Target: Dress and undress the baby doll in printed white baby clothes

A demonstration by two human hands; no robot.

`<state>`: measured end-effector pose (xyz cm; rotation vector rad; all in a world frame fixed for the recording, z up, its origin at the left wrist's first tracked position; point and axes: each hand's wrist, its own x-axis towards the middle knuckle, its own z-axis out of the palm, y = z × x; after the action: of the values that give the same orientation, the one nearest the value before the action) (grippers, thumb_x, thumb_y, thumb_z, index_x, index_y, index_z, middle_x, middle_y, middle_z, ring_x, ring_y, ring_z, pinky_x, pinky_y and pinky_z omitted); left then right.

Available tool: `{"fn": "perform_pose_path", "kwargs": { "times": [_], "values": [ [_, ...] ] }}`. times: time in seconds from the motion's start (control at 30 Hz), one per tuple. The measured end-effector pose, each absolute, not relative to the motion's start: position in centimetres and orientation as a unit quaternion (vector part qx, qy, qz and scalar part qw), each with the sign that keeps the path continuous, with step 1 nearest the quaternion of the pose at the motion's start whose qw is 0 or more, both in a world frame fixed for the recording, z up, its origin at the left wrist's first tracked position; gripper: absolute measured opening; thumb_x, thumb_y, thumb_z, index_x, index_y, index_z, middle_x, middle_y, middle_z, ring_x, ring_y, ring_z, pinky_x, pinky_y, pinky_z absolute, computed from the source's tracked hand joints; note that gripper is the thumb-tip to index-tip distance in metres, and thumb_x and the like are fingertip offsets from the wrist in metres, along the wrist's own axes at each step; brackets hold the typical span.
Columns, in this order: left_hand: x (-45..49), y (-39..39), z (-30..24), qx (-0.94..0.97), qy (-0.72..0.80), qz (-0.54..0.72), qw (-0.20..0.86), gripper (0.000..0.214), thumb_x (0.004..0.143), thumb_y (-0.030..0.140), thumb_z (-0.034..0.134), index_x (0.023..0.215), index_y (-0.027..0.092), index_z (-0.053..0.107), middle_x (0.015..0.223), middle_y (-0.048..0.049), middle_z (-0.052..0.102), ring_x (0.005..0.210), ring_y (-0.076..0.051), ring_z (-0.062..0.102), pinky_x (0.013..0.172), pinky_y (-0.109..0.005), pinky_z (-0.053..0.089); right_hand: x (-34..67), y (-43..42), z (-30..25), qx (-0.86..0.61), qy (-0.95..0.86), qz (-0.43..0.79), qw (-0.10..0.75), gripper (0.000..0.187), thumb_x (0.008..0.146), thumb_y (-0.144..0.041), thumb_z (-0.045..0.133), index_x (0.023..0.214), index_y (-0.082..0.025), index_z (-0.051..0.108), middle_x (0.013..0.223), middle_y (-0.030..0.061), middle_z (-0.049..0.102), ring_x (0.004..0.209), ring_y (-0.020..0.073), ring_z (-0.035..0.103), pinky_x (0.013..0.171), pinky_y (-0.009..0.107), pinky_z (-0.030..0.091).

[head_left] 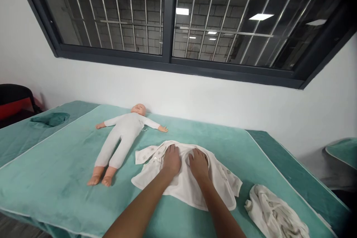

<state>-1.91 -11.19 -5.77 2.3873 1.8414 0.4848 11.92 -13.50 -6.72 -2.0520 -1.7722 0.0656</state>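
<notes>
A small white baby shirt (pixel 185 193) with long printed sleeves lies spread on the green bed cover, its front parted. My left hand (pixel 172 160) rests palm down on the left side of the shirt near the neckline. On the right side of the neck area, my right hand (pixel 199 164) presses on the cloth with its fingers apart. Neither hand lifts the shirt. Beyond and to the left, a baby doll (pixel 126 130) in a white bodysuit lies on its back, arms spread, feet bare.
A crumpled white cloth garment (pixel 275 212) lies at the bed's right front. The green bed (pixel 55 189) stands against a white wall below a barred window (pixel 167 18). At left, the cover has a dark opening (pixel 51 119), near a black and red chair (pixel 16 104).
</notes>
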Motion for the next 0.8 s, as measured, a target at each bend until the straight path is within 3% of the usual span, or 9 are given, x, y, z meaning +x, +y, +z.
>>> {"fn": "perform_pose_path", "kwargs": {
  "times": [0.13, 0.3, 0.6, 0.7, 0.8],
  "values": [
    [-2.0, -8.5, -6.2, 0.727, 0.658, 0.190, 0.048, 0.048, 0.091, 0.010, 0.035, 0.138, 0.012, 0.045, 0.141, -0.0174, 0.050, 0.133, -0.027, 0.046, 0.107, -0.040, 0.040, 12.5, -11.5, -6.7, -0.755, -0.620, 0.011, 0.214, 0.050, 0.097, -0.027, 0.030, 0.139, -0.008, 0.050, 0.144, 0.0166, 0.050, 0.132, 0.0284, 0.046, 0.105, 0.039, 0.038],
    [-2.1, -6.8, -6.6, 0.686, 0.696, 0.208, 0.047, 0.049, 0.097, 0.025, 0.033, 0.143, 0.011, 0.038, 0.144, -0.0186, 0.048, 0.132, -0.030, 0.046, 0.103, -0.043, 0.044, 13.9, -9.2, -7.1, -0.697, -0.686, -0.006, 0.207, 0.055, 0.092, -0.022, 0.039, 0.146, -0.011, 0.042, 0.156, 0.0093, 0.036, 0.141, 0.0234, 0.035, 0.113, 0.033, 0.030],
    [-2.2, -4.8, -8.1, 0.694, 0.689, 0.204, 0.028, 0.051, 0.098, 0.037, 0.034, 0.142, 0.014, 0.045, 0.141, -0.0185, 0.052, 0.131, -0.032, 0.048, 0.108, -0.047, 0.038, 15.5, -7.4, -8.5, -0.665, -0.725, -0.013, 0.179, 0.052, 0.098, -0.031, 0.035, 0.142, -0.006, 0.047, 0.149, 0.0141, 0.047, 0.138, 0.0243, 0.041, 0.115, 0.034, 0.028],
    [-2.2, -4.9, -8.1, 0.702, 0.680, 0.211, 0.017, 0.050, 0.098, 0.037, 0.035, 0.140, 0.013, 0.047, 0.138, -0.0195, 0.054, 0.128, -0.032, 0.050, 0.107, -0.049, 0.040, 14.9, -7.9, -8.2, -0.660, -0.731, -0.025, 0.170, 0.048, 0.098, -0.024, 0.033, 0.140, -0.006, 0.049, 0.148, 0.0174, 0.047, 0.137, 0.0261, 0.042, 0.114, 0.039, 0.030],
    [-2.1, -5.7, -7.9, 0.726, 0.649, 0.227, -0.002, 0.050, 0.100, 0.033, 0.029, 0.142, 0.011, 0.045, 0.141, -0.0205, 0.052, 0.131, -0.032, 0.047, 0.107, -0.051, 0.038, 13.9, -8.6, -7.8, -0.629, -0.761, -0.031, 0.158, 0.044, 0.095, -0.014, 0.038, 0.135, -0.014, 0.055, 0.147, 0.0140, 0.049, 0.137, 0.0241, 0.042, 0.115, 0.041, 0.027]
  ]
}}
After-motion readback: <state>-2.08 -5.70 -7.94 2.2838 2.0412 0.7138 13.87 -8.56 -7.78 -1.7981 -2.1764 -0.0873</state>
